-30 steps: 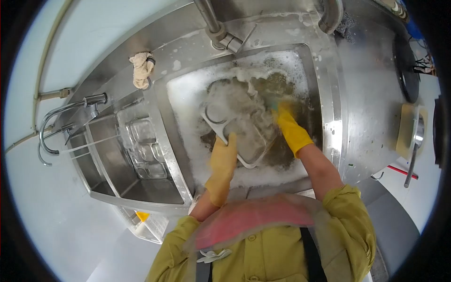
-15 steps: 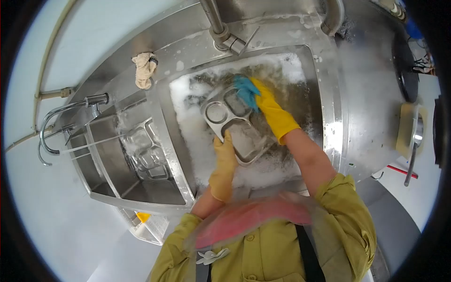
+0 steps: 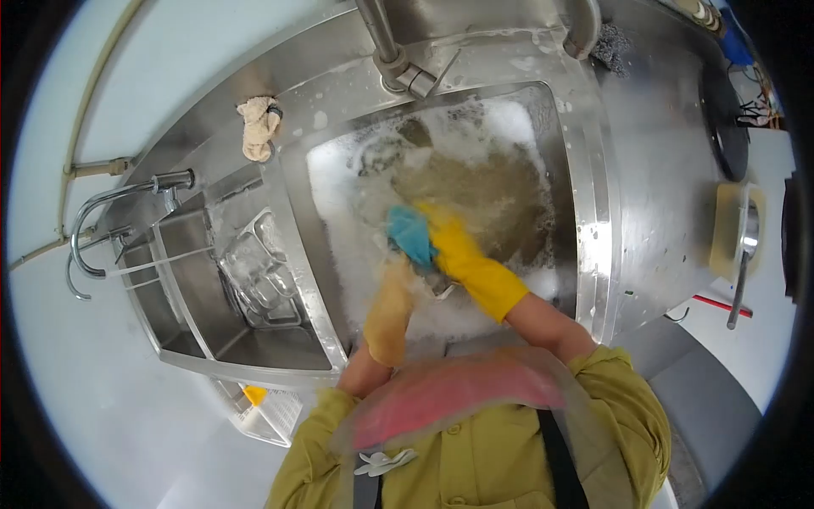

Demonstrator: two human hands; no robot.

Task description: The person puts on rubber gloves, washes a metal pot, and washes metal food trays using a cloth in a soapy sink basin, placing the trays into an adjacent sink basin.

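Observation:
My right hand (image 3: 458, 254), in a bright yellow rubber glove, is closed on a blue cloth (image 3: 410, 236) and presses it against a metal compartment tray (image 3: 443, 289). Only a bit of the tray's edge shows; the cloth, gloves and suds hide the rest. In a paler yellow glove, my left hand (image 3: 391, 310) grips the tray's near left side, its fingers blurred and partly covered. Both hands are low over the sink basin (image 3: 566, 254), which holds murky, foamy water (image 3: 483, 191).
Water runs from a curved tap (image 3: 89, 242) into the left basin, where clear-looking wet compartment trays (image 3: 267, 271) lie. A beige rag (image 3: 258, 127) rests on the sink ledge. Behind the basin stands a lever faucet (image 3: 407, 75). A steel scourer (image 3: 612, 49) sits at the right.
The tray has tilted and moved down toward me, mostly out of sight. My right hand has swept the blue cloth left and nearer, close to my left hand.

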